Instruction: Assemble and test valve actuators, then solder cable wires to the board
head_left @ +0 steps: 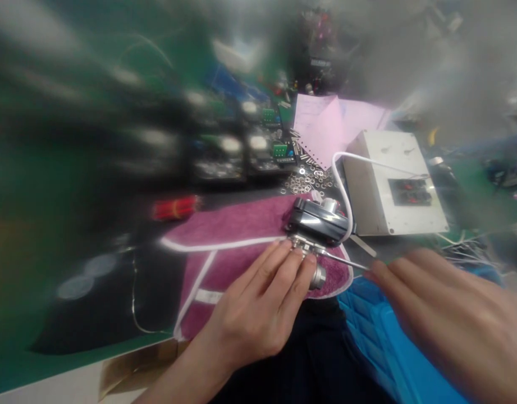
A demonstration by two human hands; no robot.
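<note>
Work on the black device [319, 221], lying on the purple towel [241, 230], is seemingly sitting midway: fingers [283, 264] of the left hand [258, 306] are pressing together on its metal fitting [302, 246], the right hand [447, 320] is pinching a thin tool [342, 259] against it, and nothing is looking detached yet.

Right hand [449, 328] partly off-frame

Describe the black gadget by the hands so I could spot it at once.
Find the purple towel mid-bench. At its right edge, next to the white box, sits the gadget, the left hand touching its metal base and the right hand's thin tool pointing at it. It alone is glossy black and rounded.
</note>
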